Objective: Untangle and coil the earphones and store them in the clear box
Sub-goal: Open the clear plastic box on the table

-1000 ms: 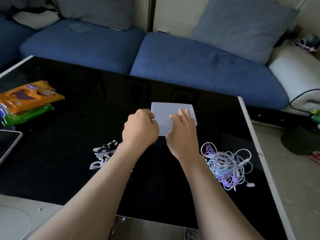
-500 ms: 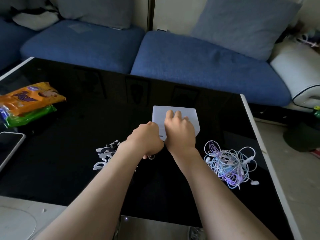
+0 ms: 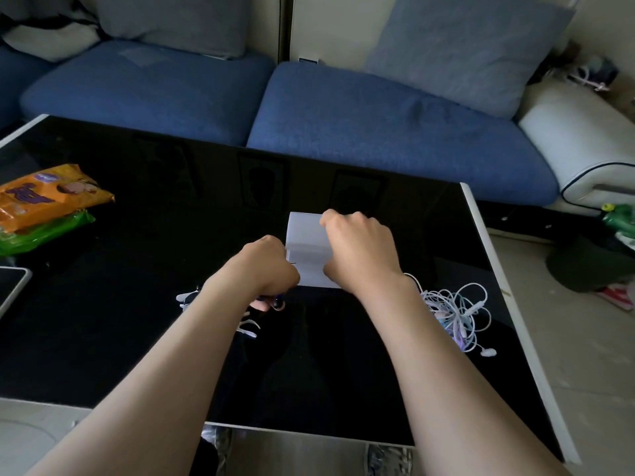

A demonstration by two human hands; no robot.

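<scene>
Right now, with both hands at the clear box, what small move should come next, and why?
Probably lift the lid open. The right hand grips the clear box from above, the left hand is curled at its left edge, and the box seems closed, while the earphones lie tangled on the table beside it.

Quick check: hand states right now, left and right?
Left hand: curled at the left edge of the clear box; grip cannot be told.
Right hand: holding the clear box.
</scene>
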